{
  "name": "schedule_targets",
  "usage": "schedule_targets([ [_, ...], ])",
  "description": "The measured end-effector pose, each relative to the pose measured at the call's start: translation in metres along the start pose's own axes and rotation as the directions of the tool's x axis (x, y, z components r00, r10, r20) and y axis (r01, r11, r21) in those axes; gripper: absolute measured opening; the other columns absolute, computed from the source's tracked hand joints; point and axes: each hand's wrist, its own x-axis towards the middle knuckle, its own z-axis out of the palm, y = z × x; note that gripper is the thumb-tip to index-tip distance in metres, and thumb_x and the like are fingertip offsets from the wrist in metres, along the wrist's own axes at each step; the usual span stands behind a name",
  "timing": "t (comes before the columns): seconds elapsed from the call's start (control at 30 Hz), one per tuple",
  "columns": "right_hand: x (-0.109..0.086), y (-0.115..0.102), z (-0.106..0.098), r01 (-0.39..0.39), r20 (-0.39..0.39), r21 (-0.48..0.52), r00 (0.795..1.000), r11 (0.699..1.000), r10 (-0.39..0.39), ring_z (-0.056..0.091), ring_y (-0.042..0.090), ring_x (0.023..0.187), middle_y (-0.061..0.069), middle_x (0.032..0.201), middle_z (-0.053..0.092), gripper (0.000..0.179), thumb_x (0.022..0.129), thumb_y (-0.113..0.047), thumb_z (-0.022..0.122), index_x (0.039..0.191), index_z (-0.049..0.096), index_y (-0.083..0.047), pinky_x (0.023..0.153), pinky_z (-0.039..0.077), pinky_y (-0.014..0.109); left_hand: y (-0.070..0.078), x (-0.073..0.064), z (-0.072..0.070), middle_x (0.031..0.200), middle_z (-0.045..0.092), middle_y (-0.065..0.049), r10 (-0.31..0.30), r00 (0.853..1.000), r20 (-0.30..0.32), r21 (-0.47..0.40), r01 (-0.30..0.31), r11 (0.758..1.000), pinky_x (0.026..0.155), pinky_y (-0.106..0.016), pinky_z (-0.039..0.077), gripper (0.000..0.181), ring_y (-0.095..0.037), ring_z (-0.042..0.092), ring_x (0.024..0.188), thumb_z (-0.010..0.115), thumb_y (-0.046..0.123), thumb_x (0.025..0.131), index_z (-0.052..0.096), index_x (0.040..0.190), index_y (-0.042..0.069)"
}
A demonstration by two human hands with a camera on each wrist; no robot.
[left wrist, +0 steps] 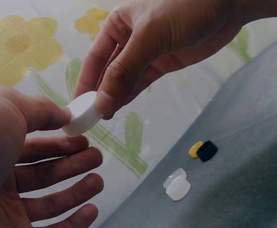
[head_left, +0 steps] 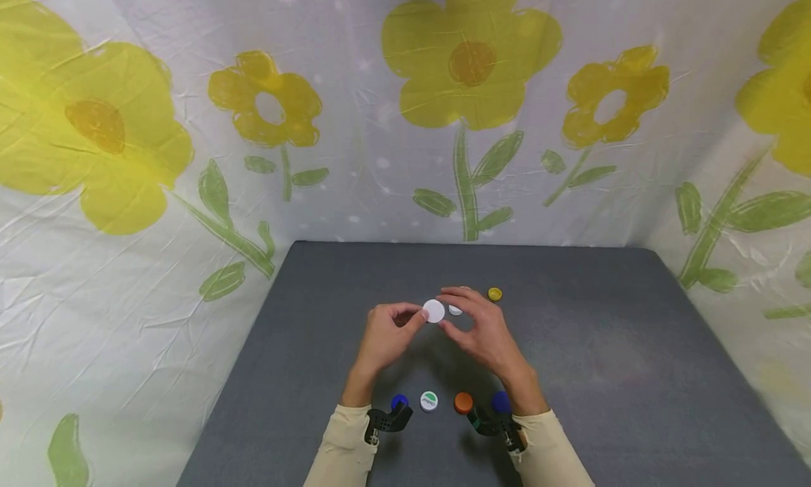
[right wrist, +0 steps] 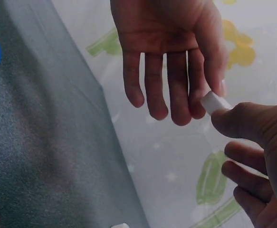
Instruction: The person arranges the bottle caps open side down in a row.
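Between the two hands, raised above the table, is a round white bottle cap (head_left: 434,311). My left hand (head_left: 385,338) pinches its left edge between thumb and index finger, while the other fingers of that hand stretch out below it. From the other side my right hand (head_left: 484,330) holds the cap's edge; in the left wrist view its thumb lies on the rim with fingers behind. The right wrist view shows the cap (right wrist: 214,103) nearly edge-on, with both thumbs at it. Partly behind the right hand, a white cap (head_left: 455,310) lies on the table.
Nearer the wrists lie a blue cap (head_left: 400,401), a white cap with a green print (head_left: 429,401), an orange cap (head_left: 464,403) and another blue cap (head_left: 501,402). Farther back are a yellow cap (left wrist: 195,149) and a dark cap (left wrist: 207,151). Flowered cloth (head_left: 355,156) surrounds the grey table (head_left: 633,374).
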Motion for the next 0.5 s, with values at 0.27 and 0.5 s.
schedule_targets([
  [0.27, 0.0025, -0.0020, -0.0020, -0.060, 0.016, -0.021, 0.998, 0.998, 0.061, 0.063, 0.022, 0.120, 0.000, 0.131, 0.066, 0.041, 0.084, -0.024, 0.083, 0.122, 0.071, -0.016, 0.096, 0.054, 0.047, 0.0026, 0.0002, -0.0043, 0.115, 0.074, -0.003, 0.132, 0.991, -0.007, 0.076, -0.131, 0.988, 0.082, -0.033, 0.059, 0.031, -0.012, 0.071, 0.095, 0.071, 0.018, 0.093, 0.071, 0.123, 0.012],
  [0.5, 0.0054, -0.0038, 0.0006, -0.092, 0.065, -0.008, 0.994, 0.996, 0.092, 0.062, 0.023, 0.123, 0.001, 0.132, 0.065, 0.037, 0.087, -0.029, 0.080, 0.122, 0.072, -0.019, 0.101, 0.051, 0.049, 0.0031, -0.0003, -0.0085, 0.114, 0.074, -0.004, 0.228, 0.973, 0.041, 0.152, -0.232, 0.961, 0.082, -0.038, 0.059, 0.036, -0.017, 0.071, 0.094, 0.078, 0.013, 0.088, 0.071, 0.124, 0.011],
])
